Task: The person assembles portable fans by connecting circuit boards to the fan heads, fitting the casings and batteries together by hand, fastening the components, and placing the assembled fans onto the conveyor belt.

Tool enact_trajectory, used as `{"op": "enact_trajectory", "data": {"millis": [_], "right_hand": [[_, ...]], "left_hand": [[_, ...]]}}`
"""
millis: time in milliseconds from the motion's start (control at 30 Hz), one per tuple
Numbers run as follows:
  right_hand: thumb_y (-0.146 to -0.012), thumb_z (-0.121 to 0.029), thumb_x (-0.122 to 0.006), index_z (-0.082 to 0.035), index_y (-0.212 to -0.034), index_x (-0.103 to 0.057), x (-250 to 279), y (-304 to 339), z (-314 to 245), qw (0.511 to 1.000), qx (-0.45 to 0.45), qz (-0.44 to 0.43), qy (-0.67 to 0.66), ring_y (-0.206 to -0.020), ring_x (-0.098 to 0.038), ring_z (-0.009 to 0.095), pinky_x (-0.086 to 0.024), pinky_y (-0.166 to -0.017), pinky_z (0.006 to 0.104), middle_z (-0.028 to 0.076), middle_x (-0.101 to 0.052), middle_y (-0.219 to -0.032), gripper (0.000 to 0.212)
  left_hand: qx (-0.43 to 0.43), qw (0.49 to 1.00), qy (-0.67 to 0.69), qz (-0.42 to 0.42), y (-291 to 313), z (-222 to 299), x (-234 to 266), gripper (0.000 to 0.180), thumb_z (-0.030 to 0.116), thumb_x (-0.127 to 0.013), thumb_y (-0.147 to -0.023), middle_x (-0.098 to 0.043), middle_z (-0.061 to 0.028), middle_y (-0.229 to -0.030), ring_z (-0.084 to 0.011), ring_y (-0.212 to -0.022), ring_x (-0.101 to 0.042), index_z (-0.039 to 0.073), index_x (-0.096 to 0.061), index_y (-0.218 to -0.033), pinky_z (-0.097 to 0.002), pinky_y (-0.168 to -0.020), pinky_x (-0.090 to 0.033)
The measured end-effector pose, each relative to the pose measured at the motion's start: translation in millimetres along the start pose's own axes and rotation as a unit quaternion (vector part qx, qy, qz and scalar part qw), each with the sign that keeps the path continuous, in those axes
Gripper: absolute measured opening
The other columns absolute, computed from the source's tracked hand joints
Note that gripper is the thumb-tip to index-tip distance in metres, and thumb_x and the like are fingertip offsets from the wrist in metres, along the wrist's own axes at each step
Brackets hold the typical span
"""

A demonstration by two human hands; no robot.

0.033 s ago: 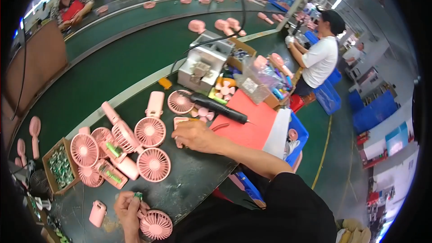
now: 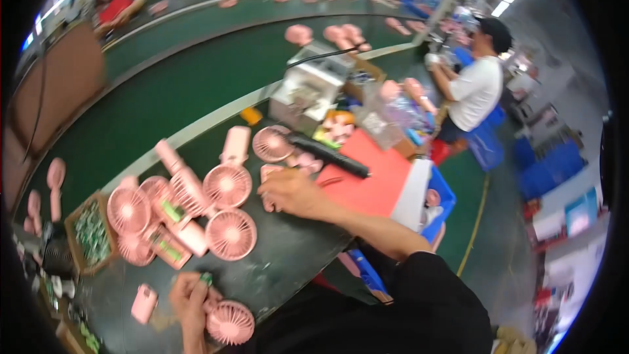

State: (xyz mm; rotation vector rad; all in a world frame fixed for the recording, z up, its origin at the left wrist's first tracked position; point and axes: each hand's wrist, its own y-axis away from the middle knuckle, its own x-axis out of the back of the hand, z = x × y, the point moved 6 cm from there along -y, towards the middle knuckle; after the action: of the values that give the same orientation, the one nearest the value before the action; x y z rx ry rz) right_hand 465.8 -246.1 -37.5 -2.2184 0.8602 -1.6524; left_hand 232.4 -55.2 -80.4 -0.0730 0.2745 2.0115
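Observation:
Near the lower edge my left hand (image 2: 188, 301) is closed on a pink handheld fan (image 2: 230, 322), its round grille toward the table edge. A small green circuit board (image 2: 206, 279) shows at the fingertips of that hand. Farther right, my right hand (image 2: 296, 193) is closed on a pink plastic piece (image 2: 269, 172), mostly covered by the fingers. Several pink handheld fans (image 2: 227, 185) lie in a cluster between the hands and to the left; two have open handles with green parts inside. A loose pink handle cover (image 2: 144, 303) lies left of my left hand.
A cardboard box of green circuit boards (image 2: 92, 237) stands at the left. Behind my right hand lie a black electric screwdriver (image 2: 327, 155) and a red sheet (image 2: 367, 174). Beyond are a grey metal fixture (image 2: 304, 98) and a green conveyor belt (image 2: 190, 85); co-workers sit and stand farther off.
The whole view has shifted slightly, with the scene a little farther right. Both hands keep their holds.

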Motion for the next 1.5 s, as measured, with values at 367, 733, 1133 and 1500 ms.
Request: {"op": "enact_trajectory", "data": {"millis": [367, 733, 1133, 1500], "right_hand": [[-0.077, 0.004, -0.065, 0.004, -0.089, -0.067, 61, -29, -22, 0.967, -0.133, 0.021, -0.218, -0.078, -0.062, 0.017, -0.045, -0.063, 0.0252, 0.012, -0.067, -0.088, 0.012], [-0.081, -0.002, -0.069, 0.003, -0.092, -0.069, -40, -15, -116, 0.886, -0.132, -0.209, -0.393, -0.071, -0.068, 0.023, -0.052, -0.064, 0.0298, 0.013, -0.069, -0.082, 0.012], [-0.082, -0.003, -0.073, 0.003, -0.094, -0.057, -65, 1, -117, 0.883, -0.235, -0.15, -0.377, -0.066, -0.069, 0.013, -0.053, -0.058, 0.0247, 0.01, -0.067, -0.071, 0.021], [-0.08, 0.001, -0.07, 0.0, -0.087, -0.063, -53, -10, -126, 0.9, -0.184, -0.154, -0.365, -0.054, -0.059, 0.012, -0.044, -0.049, 0.0253, 0.007, -0.063, -0.067, 0.01]], "left_hand": [[0.078, 0.995, 0.038, -0.05, -3, -3, -7, 0.008, 0.008, -0.051, -0.098, -0.066, -0.0114, -0.083, -0.0124, -0.062, -0.061, 0.001, -0.051, -0.102, -0.0249, -0.055, -0.047], [0.015, 1.0, 0.003, -0.025, 7, 3, 0, 0.017, 0.002, -0.061, -0.092, -0.07, -0.0118, -0.09, -0.0106, -0.07, -0.064, -0.001, -0.059, -0.109, -0.0226, -0.058, -0.049], [0.074, 0.996, 0.05, 0.028, 9, 1, 12, 0.019, 0.006, -0.052, -0.096, -0.06, -0.0104, -0.07, -0.0155, -0.06, -0.06, -0.007, -0.063, -0.103, -0.0321, -0.066, -0.053], [0.126, 0.987, 0.102, 0.009, 18, 1, 20, 0.014, 0.003, -0.062, -0.089, -0.064, -0.0133, -0.089, -0.0154, -0.07, -0.06, -0.007, -0.065, -0.098, -0.0298, -0.061, -0.05]]}}
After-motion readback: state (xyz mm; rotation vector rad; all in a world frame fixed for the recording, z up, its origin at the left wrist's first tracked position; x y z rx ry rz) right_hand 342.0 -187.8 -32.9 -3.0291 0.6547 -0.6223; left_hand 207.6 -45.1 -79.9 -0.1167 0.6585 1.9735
